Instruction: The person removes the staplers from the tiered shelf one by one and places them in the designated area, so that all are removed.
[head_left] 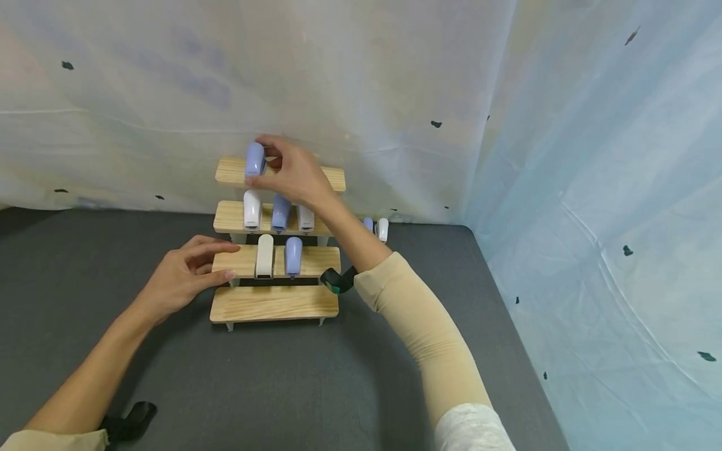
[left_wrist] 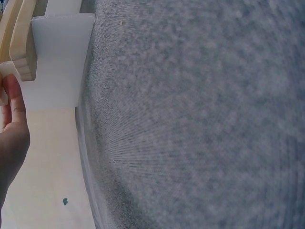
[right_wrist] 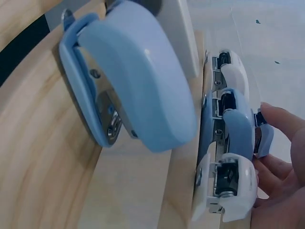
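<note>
On the top board of a stepped wooden rack (head_left: 273, 304), my right hand (head_left: 296, 172) pinches a lavender stapler (head_left: 255, 158) near the board's left end. In the right wrist view that stapler (right_wrist: 265, 139) shows between thumb and fingers, partly hidden behind other staplers. My left hand (head_left: 180, 272) grips the left end of the second-lowest board, thumb at the front edge and fingers behind. This board carries a cream stapler (head_left: 264, 256) and a lavender stapler (head_left: 293, 255). A white stapler (head_left: 252, 210), a blue-purple stapler (head_left: 281, 212) and another white stapler (head_left: 306, 218) stand one board higher.
Right of the rack, behind my right forearm, a white stapler (head_left: 382, 229) and a partly hidden lavender one (head_left: 368, 223) sit on the dark grey table surface (head_left: 271, 388). Pale hanging sheets (head_left: 361, 75) close off the back and right side.
</note>
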{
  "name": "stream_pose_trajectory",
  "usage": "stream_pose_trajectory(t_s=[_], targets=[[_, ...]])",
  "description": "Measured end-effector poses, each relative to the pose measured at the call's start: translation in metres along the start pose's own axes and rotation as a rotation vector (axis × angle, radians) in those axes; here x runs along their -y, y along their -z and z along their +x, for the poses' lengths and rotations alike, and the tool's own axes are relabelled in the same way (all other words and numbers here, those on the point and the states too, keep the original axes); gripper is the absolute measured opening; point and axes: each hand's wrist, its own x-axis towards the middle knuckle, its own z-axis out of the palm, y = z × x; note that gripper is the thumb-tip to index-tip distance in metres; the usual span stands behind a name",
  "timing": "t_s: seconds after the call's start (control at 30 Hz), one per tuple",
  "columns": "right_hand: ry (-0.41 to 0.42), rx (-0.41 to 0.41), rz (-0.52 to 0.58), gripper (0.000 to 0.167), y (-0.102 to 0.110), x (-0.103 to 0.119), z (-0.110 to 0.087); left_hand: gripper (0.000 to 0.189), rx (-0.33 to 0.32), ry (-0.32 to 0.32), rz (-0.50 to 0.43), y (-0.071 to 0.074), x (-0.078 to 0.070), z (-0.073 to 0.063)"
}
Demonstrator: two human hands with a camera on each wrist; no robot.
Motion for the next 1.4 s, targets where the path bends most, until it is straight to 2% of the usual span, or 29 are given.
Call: stream_pose_trajectory(t_s=[0.1,0.3,0.5,0.8,0.97,1.4], targets=[[0.003,-0.007,0.001,0.075,0.0,-0.001,0.0,0.042,-0.004,-0.015,0.008,0.0,0.0,0.0],[0.02,-0.018,0.027,0.072,0.001,-0.003,-0.003,0.04,-0.019,0.006,-0.021,-0.002,0.0,0.0],[0.042,-0.037,0.051,0.073,0.002,-0.005,-0.006,0.04,-0.02,-0.006,-0.013,-0.002,0.0,0.001],[0.04,-0.085,0.212,0.071,0.005,-0.01,-0.014,0.042,-0.008,-0.025,-0.009,-0.001,0.002,0.0],[0.051,-0.113,0.227,0.072,0.008,-0.014,-0.02,0.042,-0.011,-0.038,-0.002,-0.002,0.002,0.0],[0.099,-0.113,0.309,0.07,0.021,-0.029,-0.036,0.041,-0.023,-0.043,-0.004,-0.005,0.004,0.0]])
